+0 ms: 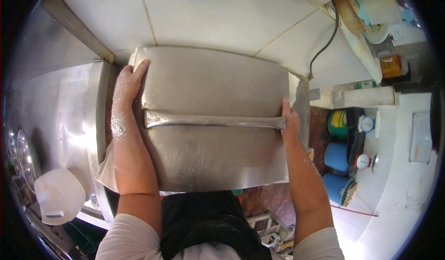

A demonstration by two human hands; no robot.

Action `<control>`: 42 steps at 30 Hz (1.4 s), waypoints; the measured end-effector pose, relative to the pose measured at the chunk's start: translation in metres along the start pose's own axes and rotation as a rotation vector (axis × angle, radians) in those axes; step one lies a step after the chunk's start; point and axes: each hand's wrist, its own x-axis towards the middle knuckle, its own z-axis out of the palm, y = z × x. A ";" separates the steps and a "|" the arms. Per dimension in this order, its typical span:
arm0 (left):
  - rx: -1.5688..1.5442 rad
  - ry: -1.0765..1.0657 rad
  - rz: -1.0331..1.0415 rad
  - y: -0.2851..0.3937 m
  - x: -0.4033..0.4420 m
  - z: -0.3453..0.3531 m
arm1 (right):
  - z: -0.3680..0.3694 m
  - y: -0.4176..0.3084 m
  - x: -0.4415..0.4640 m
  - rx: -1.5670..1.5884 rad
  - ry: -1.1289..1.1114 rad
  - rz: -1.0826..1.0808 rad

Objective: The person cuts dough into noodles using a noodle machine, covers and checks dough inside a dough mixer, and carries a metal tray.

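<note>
A broad stainless steel cover (218,81), with a raised bar (213,120) running across its middle, lies in front of my body. My left hand (130,81) grips its left edge, thumb on the upper face, the other fingers mostly out of sight. White powder coats the left wrist and forearm. At the opposite edge, near the end of the bar, my right hand (290,121) holds on, with one finger pointing up along the side. Pale sheet material (107,169) sticks out from below the cover at the lower left. What lies beneath the cover is hidden.
A tiled wall (199,14) rises behind the cover. On the left stand a metal unit (55,102) and a translucent plastic jug (60,195). Blue buckets (336,156), a green bucket (337,123) and dial scales (363,161) are at right, beside a white counter (410,167). A black cable (330,40) hangs upper right.
</note>
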 end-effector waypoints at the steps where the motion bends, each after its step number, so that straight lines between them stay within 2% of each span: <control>1: 0.003 0.003 0.003 0.000 0.000 0.000 | -0.001 -0.003 -0.002 -0.001 -0.005 0.000; 13: 0.026 -0.003 0.003 0.003 -0.001 -0.002 | 0.007 0.016 0.012 0.034 -0.016 0.017; 23: 0.046 0.025 0.004 0.002 -0.002 0.000 | 0.003 0.003 0.003 -0.023 0.011 0.021; 32: 0.009 -0.037 -0.013 0.010 -0.006 -0.005 | 0.001 -0.004 -0.001 -0.049 0.030 0.027; 35: 0.031 0.008 -0.002 0.009 -0.006 -0.004 | 0.005 0.007 0.007 0.037 -0.006 0.038; 42: 0.023 -0.029 -0.008 0.002 0.001 -0.003 | 0.003 0.004 0.005 -0.052 0.021 0.019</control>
